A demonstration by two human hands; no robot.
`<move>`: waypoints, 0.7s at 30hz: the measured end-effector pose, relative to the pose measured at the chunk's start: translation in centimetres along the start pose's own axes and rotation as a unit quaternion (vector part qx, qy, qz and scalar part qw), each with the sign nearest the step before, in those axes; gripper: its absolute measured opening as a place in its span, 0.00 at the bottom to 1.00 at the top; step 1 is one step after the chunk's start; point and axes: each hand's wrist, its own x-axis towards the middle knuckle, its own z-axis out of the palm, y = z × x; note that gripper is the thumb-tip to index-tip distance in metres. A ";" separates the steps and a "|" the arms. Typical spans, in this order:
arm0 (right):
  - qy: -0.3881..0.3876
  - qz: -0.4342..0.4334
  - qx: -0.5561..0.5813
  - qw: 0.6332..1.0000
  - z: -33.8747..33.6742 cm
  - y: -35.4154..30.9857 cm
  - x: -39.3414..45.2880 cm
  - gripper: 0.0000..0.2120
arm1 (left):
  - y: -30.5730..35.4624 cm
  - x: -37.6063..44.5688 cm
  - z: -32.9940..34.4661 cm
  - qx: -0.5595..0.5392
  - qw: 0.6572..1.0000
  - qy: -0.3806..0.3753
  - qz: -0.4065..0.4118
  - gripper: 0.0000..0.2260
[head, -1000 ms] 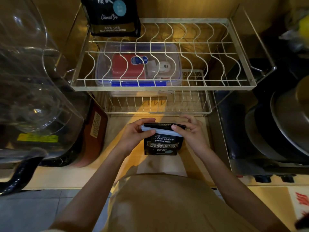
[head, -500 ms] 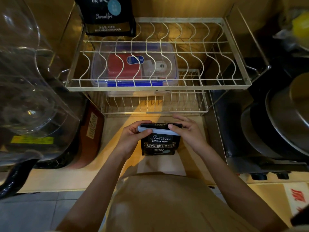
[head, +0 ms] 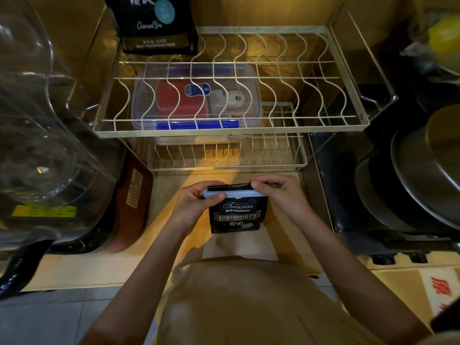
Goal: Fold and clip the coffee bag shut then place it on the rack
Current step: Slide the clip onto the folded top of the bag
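a: where's the bag?

b: the small black coffee bag [head: 238, 215] is held upright over the counter [head: 286, 235], between both hands. a pale clip [head: 232, 194] runs across its folded top.

a: and the hands?

b: the left hand [head: 196, 207] pinches the clip's left end, thumb in front, fingers behind. the right hand [head: 281, 199] pinches the right end of the fold, thumb on top.

a: what's beyond them?

b: just past the fingertips, a low wire tray [head: 224, 158] sits on the tan counter. above and further back is the wire rack [head: 231, 130], with a clear box [head: 196, 95] seen through its bars, blue latch facing the hands. a larger black bag [head: 155, 23] stands at the rack's far left corner.

a: to the sides?

b: left of the left hand, a brown carton [head: 134, 192], then a big clear glass jug [head: 37, 135]. right of the right hand, dark stacked pans [head: 410, 185]. grey floor tiles [head: 49, 317] show below the counter edge, light is warm and dim.
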 end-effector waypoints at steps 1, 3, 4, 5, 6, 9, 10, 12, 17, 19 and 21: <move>-0.014 0.006 -0.009 1.000 -0.3 0.0 -0.2 0.13 | 0.0 0.0 -0.1 0.008 1.000 -0.002 0.000 0.11; -0.041 0.024 -0.031 0.998 -1.1 0.4 -0.4 0.18 | 0.1 0.0 -0.2 0.019 1.000 -0.004 0.003 0.11; -0.048 0.032 -0.042 0.997 -1.4 0.7 -0.5 0.20 | 0.2 0.1 -0.2 0.024 1.000 -0.006 0.005 0.11; -0.049 0.035 -0.047 0.997 -1.6 1.0 -0.6 0.20 | 0.3 0.1 -0.3 0.031 0.999 -0.009 0.007 0.11; -0.046 0.036 -0.048 0.997 -1.7 1.1 -0.7 0.19 | 0.5 0.1 -0.3 0.040 0.999 -0.013 0.009 0.12; -0.036 0.019 -0.050 0.998 -1.7 1.3 -0.8 0.16 | 1.0 0.0 -0.4 0.076 0.997 -0.030 0.015 0.12; -0.034 0.015 -0.049 0.998 -1.7 1.3 -0.8 0.16 | 1.4 0.0 -0.5 0.102 0.994 -0.039 0.022 0.12; -0.032 0.015 -0.047 0.998 -1.7 1.4 -0.8 0.16 | 2.4 0.1 -0.7 0.197 0.978 -0.062 0.044 0.11; -0.035 0.022 -0.040 0.998 -1.7 1.3 -0.6 0.15 | 4.6 1.3 1.2 0.443 0.874 -0.115 0.161 0.12; -0.039 0.022 -0.024 0.999 -1.7 1.1 -0.4 0.13 | 5.0 1.6 2.7 0.489 0.832 -0.159 0.209 0.15; -0.041 0.024 -0.014 0.999 -1.7 1.1 -0.4 0.12 | 5.0 1.8 4.0 0.509 0.804 -0.191 0.242 0.15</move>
